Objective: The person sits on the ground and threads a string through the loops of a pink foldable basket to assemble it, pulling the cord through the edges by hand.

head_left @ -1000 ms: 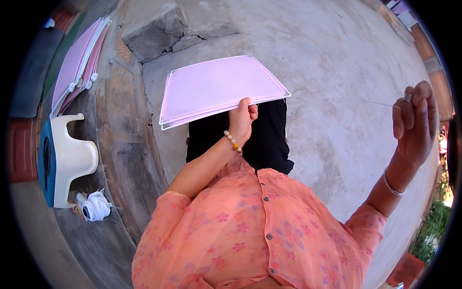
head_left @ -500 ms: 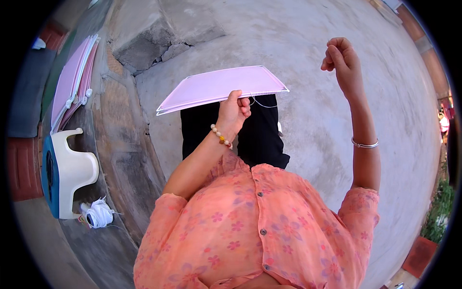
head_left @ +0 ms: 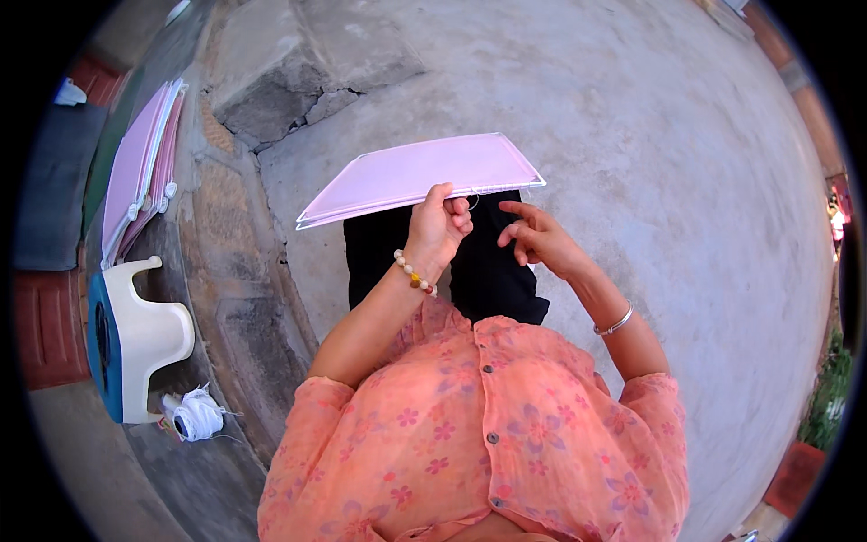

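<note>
A lilac-pink flat panel (head_left: 424,172) with white-edged rims, seemingly of more than one layer, is held level in front of me. My left hand (head_left: 440,221) is closed on its near edge, thumb on top and fingers curled below. White thread (head_left: 497,190) runs in stitches along that edge to the right of my thumb. A small thread loop (head_left: 474,200) hangs beside my left fingers. My right hand (head_left: 540,237) is just below the panel's right end, apart from it. Its index finger stretches toward the edge, the other fingers are bent and apart, and I see nothing between them.
At the left, several pink panels (head_left: 135,172) with white knots lean together behind a white and blue plastic stool (head_left: 149,334) lying on its side. A spool of white thread (head_left: 197,414) lies near it. Broken concrete (head_left: 271,81) rises beyond, from the grey floor (head_left: 650,163).
My right hand has come down and left from high at the right to near the panel's edge, its fingers loosening from a pinch. The panel has dipped slightly in view, still in my left hand.
</note>
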`<state>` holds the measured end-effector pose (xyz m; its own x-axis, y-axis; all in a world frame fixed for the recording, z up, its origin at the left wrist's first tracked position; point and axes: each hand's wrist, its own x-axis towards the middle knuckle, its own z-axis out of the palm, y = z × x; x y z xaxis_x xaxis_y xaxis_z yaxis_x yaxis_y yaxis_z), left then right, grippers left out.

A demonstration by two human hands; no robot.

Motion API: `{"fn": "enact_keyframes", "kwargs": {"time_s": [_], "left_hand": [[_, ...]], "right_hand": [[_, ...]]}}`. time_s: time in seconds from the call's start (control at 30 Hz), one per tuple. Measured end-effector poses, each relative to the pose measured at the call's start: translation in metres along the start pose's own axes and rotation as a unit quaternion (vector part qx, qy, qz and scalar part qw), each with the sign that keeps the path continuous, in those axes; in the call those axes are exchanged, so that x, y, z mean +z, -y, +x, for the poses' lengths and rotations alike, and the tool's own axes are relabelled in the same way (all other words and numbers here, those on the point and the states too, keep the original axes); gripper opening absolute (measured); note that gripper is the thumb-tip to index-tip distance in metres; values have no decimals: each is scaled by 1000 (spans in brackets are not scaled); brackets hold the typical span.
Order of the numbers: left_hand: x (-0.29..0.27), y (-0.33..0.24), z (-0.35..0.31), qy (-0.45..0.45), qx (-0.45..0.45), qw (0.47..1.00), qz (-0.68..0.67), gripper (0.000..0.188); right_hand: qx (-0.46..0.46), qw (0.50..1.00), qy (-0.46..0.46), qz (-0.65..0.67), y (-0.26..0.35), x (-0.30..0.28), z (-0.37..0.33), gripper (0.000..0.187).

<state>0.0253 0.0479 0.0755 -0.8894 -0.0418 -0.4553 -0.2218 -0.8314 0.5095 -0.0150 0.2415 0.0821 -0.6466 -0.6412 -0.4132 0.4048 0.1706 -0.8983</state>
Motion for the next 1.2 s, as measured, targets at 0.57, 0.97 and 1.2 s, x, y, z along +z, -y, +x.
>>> {"fn": "enact_keyframes", "kwargs": {"time_s": [0.57,0.97,1.2], "left_hand": [[-7,6,4,-14,-20,1000,12,21],[-12,9,6,-3,-23,1000,17,20],[-13,6,5,15,-41,997,62,20]], "right_hand": [[-318,926,1,-205,-5,42,-17,18],[-424,844,-97,-314,0,41,-26,7],[-334,883,-55,-325,11,41,-24,10]]}}
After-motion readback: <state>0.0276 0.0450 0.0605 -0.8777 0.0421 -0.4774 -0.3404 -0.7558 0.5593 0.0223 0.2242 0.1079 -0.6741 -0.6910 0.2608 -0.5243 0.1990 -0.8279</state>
